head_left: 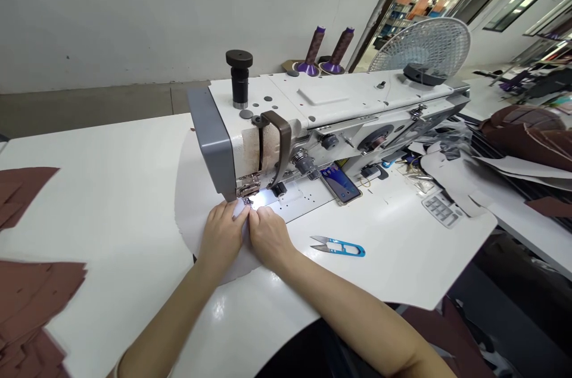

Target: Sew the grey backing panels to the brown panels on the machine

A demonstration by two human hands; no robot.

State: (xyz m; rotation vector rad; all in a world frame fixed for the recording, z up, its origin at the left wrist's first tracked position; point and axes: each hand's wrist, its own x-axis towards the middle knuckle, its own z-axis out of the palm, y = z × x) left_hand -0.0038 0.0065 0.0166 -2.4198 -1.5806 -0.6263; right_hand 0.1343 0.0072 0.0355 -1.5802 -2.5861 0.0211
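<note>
Under the lit needle area of a white and grey sewing machine [277, 127] lies a pale grey piece of material [190, 187], its curved edge reaching left of the machine head. My left hand [223, 232] presses on this piece just left of the presser foot [248, 201]. Close beside it, my right hand [268, 234] has its fingers bent and drawn together at the front edge of the piece. The thumbs nearly meet before the needle. Both hands look closed on the material, though the undersides of the fingers are hidden.
Blue thread snips [353, 248] lie right of my right hand. A phone [342, 183] rests by the machine bed. Brown cut pieces [36, 294] are stacked at the left. Two thread cones [315, 47] and a fan [424, 44] stand behind the machine.
</note>
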